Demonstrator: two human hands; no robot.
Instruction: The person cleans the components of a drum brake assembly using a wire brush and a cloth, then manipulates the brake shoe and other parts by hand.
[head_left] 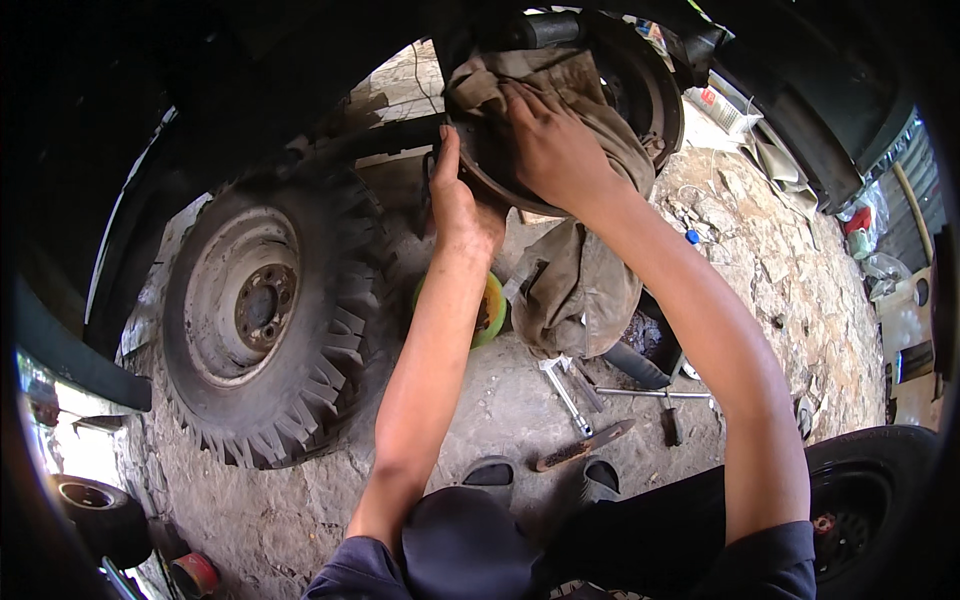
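Note:
Overhead in front of me is a dark round metal part [668, 105], like a brake drum or backing plate, under the vehicle. A brown cloth [620, 140] drapes across its face. My right hand [555, 148] presses into this cloth, its fingers bent and closed on a fold. At the part's left edge, my left hand [463, 208] grips the rim with the thumb up; its other fingers are mostly hidden. Below hangs or lies another bunched brown fabric piece [578, 290], just under the part. Whether it joins the cloth above cannot be told.
A large treaded tyre on a rusty rim [245, 300] stands at left. On the ground lie a socket wrench [568, 398], a long bar [655, 393], a worn flat tool [585, 445] and a green bowl [490, 312]. Another black tyre [870, 470] is at lower right, near rough stone ground.

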